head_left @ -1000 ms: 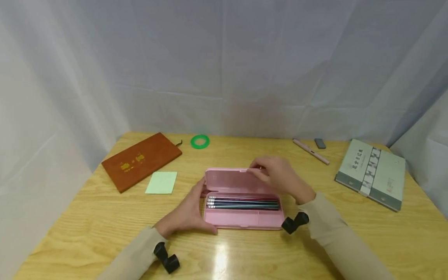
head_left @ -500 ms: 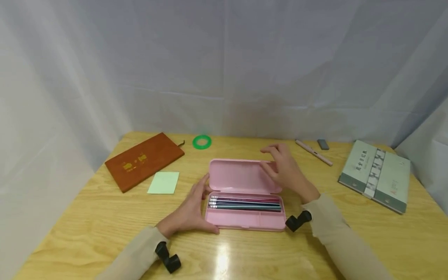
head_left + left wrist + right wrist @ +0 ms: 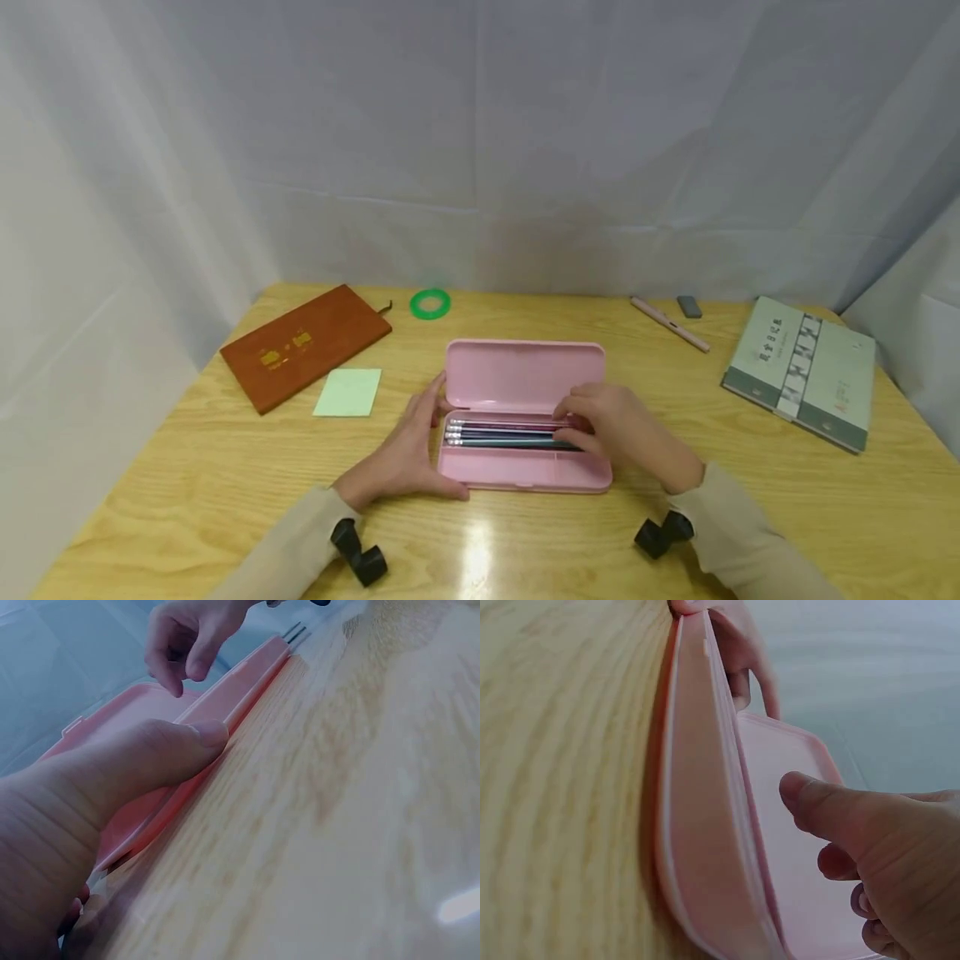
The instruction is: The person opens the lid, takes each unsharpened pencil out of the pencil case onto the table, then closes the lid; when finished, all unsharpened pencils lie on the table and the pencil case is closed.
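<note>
A pink pencil case (image 3: 495, 471) lies on the table with its lid (image 3: 525, 375) tilted back. Several pencils (image 3: 502, 433) with pale eraser ends lie side by side in its rear compartment. My left hand (image 3: 401, 458) holds the case's left end, the thumb on the front edge and the fingers at the back. Over the right end of the pencils hovers my right hand (image 3: 622, 429), its thumb apart from the bent fingers. In the right wrist view nothing shows between the right hand's thumb (image 3: 825, 806) and fingers, and the case's wall hides the pencils.
To the left lie a brown notebook (image 3: 307, 346), a pale green sticky-note pad (image 3: 347, 392) and a green ring (image 3: 430, 304). To the right are a pink pen (image 3: 670, 324), a grey eraser (image 3: 689, 307) and a grey-green notebook (image 3: 802, 371). White cloth hangs behind.
The lid has swung further back. My right hand has let go of the lid and come down and toward me over the pencils. The left hand has stayed on the case.
</note>
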`<state>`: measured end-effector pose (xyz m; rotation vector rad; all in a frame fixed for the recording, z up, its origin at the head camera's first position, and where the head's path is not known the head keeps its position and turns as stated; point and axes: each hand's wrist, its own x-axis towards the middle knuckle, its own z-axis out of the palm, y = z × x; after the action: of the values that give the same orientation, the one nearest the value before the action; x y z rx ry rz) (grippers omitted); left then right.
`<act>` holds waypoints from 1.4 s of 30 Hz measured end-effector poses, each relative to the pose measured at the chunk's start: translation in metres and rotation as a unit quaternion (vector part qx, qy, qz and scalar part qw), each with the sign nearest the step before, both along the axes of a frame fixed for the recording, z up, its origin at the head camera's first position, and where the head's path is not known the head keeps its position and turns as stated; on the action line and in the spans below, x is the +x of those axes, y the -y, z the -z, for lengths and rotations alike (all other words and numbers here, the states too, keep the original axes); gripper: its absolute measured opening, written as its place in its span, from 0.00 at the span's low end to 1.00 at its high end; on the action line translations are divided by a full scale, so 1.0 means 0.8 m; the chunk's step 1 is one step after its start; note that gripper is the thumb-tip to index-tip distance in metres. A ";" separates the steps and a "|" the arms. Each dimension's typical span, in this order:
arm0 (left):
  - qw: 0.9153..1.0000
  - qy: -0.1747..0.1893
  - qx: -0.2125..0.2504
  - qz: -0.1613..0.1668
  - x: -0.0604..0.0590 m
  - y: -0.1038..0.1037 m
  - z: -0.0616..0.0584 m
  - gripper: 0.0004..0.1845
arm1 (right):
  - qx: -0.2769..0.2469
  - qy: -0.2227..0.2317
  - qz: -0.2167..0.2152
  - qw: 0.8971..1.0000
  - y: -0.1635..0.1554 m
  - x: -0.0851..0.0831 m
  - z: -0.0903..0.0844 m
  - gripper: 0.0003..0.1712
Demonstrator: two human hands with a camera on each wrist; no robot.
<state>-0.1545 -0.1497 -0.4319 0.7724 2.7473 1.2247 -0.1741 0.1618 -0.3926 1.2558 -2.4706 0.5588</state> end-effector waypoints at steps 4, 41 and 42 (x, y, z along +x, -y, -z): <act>1.000 -0.002 -0.004 0.001 -0.001 -0.001 0.000 0.80 | 0.030 0.072 0.016 0.997 -0.002 0.004 0.004 0.06; 1.000 -0.002 0.009 -0.001 0.001 -0.001 0.002 0.80 | 0.011 0.036 0.252 0.967 -0.186 0.055 0.030 0.08; 1.000 -0.004 0.009 0.000 0.000 -0.001 0.002 0.80 | 0.020 0.039 0.254 0.966 -0.190 0.055 0.030 0.08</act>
<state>-0.1541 -0.1487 -0.4332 0.7807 2.7475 1.2499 -0.1305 0.3140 -0.4168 0.5734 -2.7322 0.4259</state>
